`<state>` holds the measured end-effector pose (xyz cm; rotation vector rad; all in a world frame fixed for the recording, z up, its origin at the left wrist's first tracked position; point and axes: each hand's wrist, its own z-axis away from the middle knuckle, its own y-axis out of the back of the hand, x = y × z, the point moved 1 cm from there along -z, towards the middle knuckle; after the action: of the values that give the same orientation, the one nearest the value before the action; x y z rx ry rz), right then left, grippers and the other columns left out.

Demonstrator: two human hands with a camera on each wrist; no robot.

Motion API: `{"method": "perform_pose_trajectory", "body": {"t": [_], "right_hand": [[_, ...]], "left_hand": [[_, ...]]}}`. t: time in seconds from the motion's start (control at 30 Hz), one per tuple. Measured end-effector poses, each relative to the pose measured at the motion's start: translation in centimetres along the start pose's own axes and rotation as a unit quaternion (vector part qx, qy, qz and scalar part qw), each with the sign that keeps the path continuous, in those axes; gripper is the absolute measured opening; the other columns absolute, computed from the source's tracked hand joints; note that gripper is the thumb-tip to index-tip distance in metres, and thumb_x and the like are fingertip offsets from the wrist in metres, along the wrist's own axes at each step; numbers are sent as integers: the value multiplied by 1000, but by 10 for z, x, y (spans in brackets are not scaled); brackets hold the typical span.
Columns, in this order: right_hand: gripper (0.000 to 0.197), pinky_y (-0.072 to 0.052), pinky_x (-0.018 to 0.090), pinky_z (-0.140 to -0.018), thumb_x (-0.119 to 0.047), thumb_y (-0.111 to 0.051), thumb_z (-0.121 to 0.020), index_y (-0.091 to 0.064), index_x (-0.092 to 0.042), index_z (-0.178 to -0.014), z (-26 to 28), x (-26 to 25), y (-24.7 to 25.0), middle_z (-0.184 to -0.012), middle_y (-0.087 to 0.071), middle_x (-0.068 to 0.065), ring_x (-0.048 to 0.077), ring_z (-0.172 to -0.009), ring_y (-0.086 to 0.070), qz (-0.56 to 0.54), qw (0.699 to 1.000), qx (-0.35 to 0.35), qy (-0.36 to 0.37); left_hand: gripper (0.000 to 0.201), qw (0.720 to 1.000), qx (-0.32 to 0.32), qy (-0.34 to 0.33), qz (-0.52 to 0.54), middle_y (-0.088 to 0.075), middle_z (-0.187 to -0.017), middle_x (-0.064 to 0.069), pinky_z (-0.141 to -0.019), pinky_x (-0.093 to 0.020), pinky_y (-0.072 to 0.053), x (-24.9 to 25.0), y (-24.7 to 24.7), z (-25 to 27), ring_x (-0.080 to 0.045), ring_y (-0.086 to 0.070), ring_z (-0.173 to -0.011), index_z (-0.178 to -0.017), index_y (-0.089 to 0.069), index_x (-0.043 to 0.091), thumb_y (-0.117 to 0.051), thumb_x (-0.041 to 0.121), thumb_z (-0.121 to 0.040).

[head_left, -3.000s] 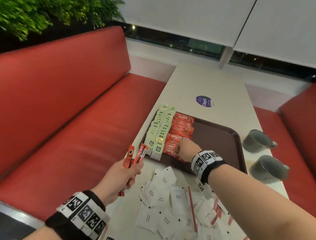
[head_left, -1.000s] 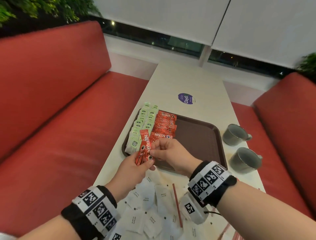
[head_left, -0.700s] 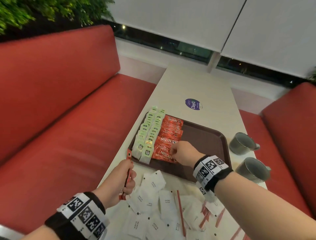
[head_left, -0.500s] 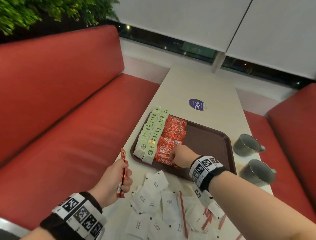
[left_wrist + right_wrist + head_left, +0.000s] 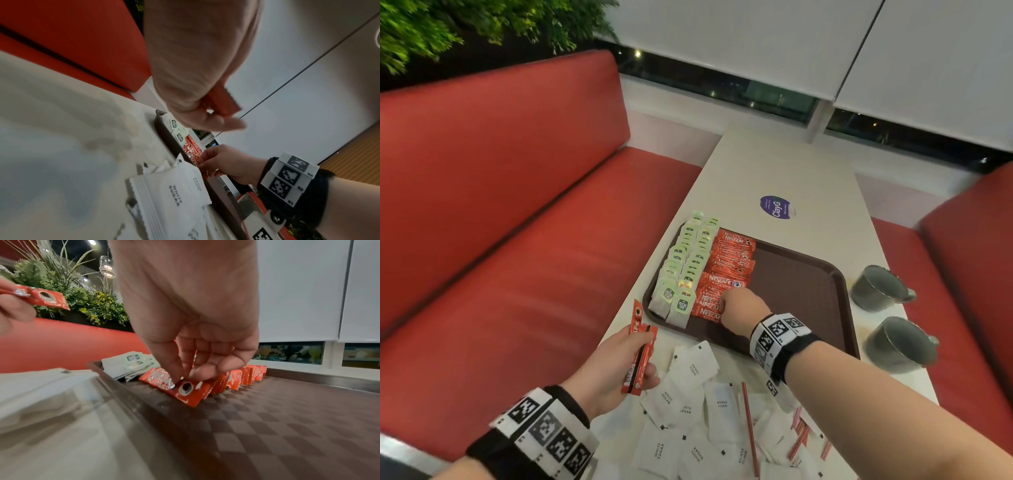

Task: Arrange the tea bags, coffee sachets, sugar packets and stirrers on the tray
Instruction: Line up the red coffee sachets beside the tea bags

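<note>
One tray — two cups

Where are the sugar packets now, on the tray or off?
Off. The white sugar packets lie loose on the table, in front of the tray.

The right hand covered the near ends of the coffee sachets. Sugar packets and stirrers ran off the head view's bottom edge.
</note>
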<state>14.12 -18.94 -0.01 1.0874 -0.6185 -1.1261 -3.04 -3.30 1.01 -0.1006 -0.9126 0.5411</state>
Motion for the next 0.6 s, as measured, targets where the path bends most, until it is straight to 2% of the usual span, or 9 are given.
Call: {"method": "perform_pose_trajectory", "body": {"t": [0.1,0.2,0.3,0.37,0.4,0.47,0.53,0.6], "right_hand": [[17,-53,37,-87,-12,-48,-90,-62,-11,-98,-1,-2,-4,-98,-61,4,26,-94,-62,2,1000,6,-1],[22,-54,37,-87,-12,-48,-90,-63,-11,-106,-1,-5,-6,-106,-63,6,27,-95,-62,12,1000,16,-6],[24,-52,40,-88,-10,-47,-89,-58,-11,-110,4,-9,-2,-111,-57,8,29,-98,-60,35,999,30,7],[21,-52,41,-86,-10,-48,-89,-56,-11,-109,9,-13,7,-111,-55,8,29,-96,-60,18,997,66,23],[18,-52,39,-83,-11,-48,-90,-56,-11,-106,13,-15,13,-108,-56,7,27,-93,-60,-18,996,85,35],[12,-50,28,-69,-18,-50,-94,-59,-11,-97,27,-24,25,-92,-61,2,16,-78,-58,-126,984,100,80],[22,-41,20,-57,-28,-50,-97,-61,-11,-89,49,-36,29,-76,-59,-2,9,-65,-52,-227,965,69,111],[29,-42,23,-54,-31,-49,-99,-62,-9,-85,69,-43,24,-70,-61,4,12,-57,-53,-332,937,2,106]], "left_hand": [[3,999,-10,0,49,-45,-69,-8,-38,-23,-40,5,-3,2,-15,-38,-42,-93,-42,8,-39,8,-93],[7,999,-23,-18,42,-46,-74,-11,-41,-26,-43,9,-6,3,-18,-44,-48,-95,-44,5,-38,4,-94],[11,999,-32,-33,7,-50,-82,-14,-48,-31,-50,10,-10,4,-22,-52,-57,-99,-51,2,-41,2,-96],[14,997,-48,-52,-20,-53,-85,-13,-50,-29,-49,11,-13,6,-20,-54,-59,-106,-53,5,-43,3,-97],[17,996,-52,-66,-36,-54,-87,-13,-50,-28,-47,11,-13,6,-19,-54,-60,-110,-54,8,-44,4,-97],[22,990,-50,-98,-84,-57,-89,-10,-54,-26,-43,12,-14,6,-16,-52,-63,-114,-56,15,-47,7,-97],[20,977,-44,-138,-154,-60,-82,-3,-54,-20,-40,13,-15,6,-11,-49,-62,-109,-60,19,-48,9,-97],[18,957,-46,-180,-225,-57,-68,8,-51,-11,-36,12,-18,7,-2,-47,-56,-101,-63,21,-50,10,-96]]}}
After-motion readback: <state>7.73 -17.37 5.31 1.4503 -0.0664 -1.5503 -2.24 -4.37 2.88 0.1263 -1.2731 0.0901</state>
